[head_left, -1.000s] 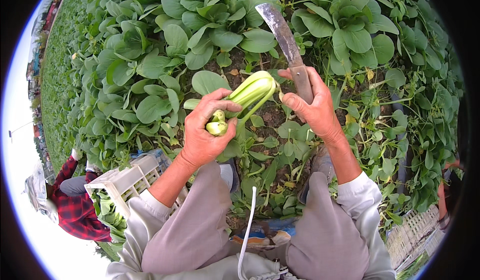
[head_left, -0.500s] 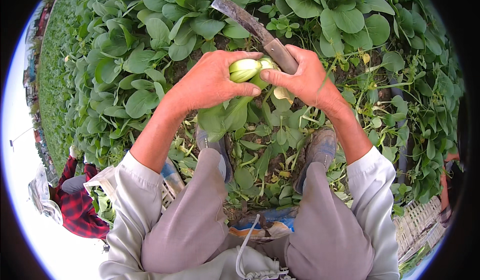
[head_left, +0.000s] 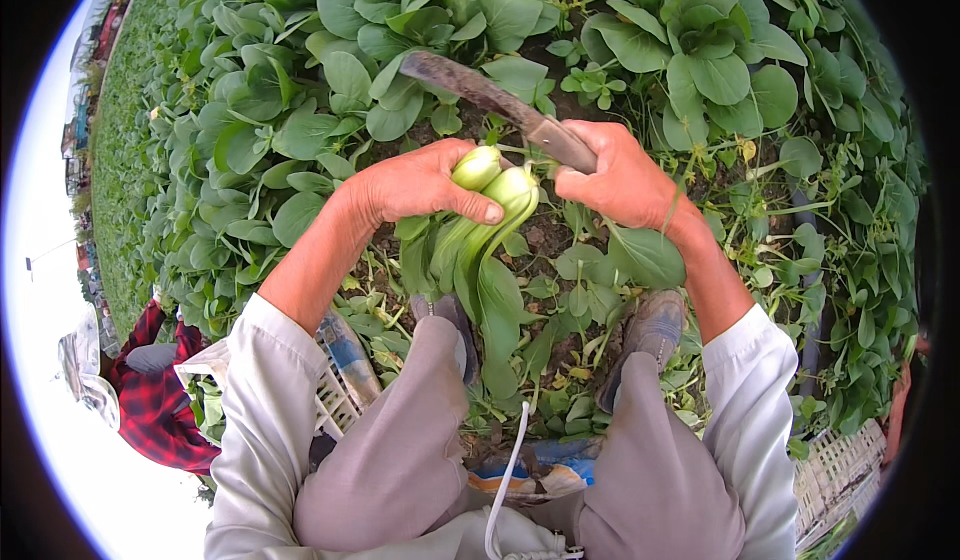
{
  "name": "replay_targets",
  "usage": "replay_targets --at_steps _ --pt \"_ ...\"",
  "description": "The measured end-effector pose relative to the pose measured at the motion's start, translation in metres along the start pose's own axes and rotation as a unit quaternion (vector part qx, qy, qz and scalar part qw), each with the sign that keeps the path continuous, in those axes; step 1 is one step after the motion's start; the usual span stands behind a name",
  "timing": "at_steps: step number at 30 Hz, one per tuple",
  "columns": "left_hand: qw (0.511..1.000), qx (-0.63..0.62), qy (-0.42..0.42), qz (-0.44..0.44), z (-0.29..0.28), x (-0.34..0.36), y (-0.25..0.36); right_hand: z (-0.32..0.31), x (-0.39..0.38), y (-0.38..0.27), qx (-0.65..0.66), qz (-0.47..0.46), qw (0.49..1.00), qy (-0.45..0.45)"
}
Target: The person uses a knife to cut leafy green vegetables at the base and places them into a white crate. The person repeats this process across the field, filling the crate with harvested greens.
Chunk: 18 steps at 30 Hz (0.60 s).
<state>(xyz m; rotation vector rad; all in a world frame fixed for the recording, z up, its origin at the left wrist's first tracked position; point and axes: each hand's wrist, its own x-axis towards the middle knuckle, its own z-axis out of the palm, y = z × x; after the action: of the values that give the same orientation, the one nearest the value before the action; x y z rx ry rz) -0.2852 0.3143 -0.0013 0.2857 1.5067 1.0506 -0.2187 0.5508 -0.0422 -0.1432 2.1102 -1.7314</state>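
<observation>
Two pale-based heads of bok choy [head_left: 512, 192] are gripped in my left hand [head_left: 415, 182], its thumb across their stems. Their white-green butts point up and away from me, and the green leaves hang toward my feet. The fingers beneath are mostly hidden. My right hand [head_left: 620, 175] is closed around the handle of a harvesting knife [head_left: 480, 92]. The knife's dark, stained blade reaches up and left, beyond the bok choy and apart from it. Below my right wrist hangs a broad green leaf [head_left: 648, 257]; I cannot tell whether that hand holds it.
Dense bok choy plants [head_left: 700, 40] grow ahead and on both sides. Trimmed leaves litter the soil between my shoes [head_left: 650, 330]. White plastic crates stand at left [head_left: 205, 360] and right [head_left: 835, 470]. A person in a red checked shirt [head_left: 160, 410] is at far left.
My right thumb has come off the bok choy, and that hand now sits apart from it. The stems have tilted, letting the leaves hang lower. A broad leaf now shows below my right wrist.
</observation>
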Motion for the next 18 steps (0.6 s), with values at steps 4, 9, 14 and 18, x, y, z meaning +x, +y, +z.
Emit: replay_targets --at_steps 4,9,14,18 --pt "0.99 -0.095 0.08 0.069 -0.031 -0.043 0.003 0.005 -0.019 0.014 0.057 0.041 0.99 0.12" --pt "0.936 -0.109 0.246 0.227 -0.05 -0.085 0.025 0.02 -0.025 0.015 -0.085 -0.137 0.958 0.239" --pt "0.94 -0.032 0.276 0.198 -0.023 -0.07 0.021 0.031 -0.012 -0.044 -0.187 -0.23 0.924 0.241" --pt "0.943 0.067 0.288 0.155 0.008 -0.05 0.008 0.035 -0.013 -0.047 -0.289 -0.27 0.892 0.22"
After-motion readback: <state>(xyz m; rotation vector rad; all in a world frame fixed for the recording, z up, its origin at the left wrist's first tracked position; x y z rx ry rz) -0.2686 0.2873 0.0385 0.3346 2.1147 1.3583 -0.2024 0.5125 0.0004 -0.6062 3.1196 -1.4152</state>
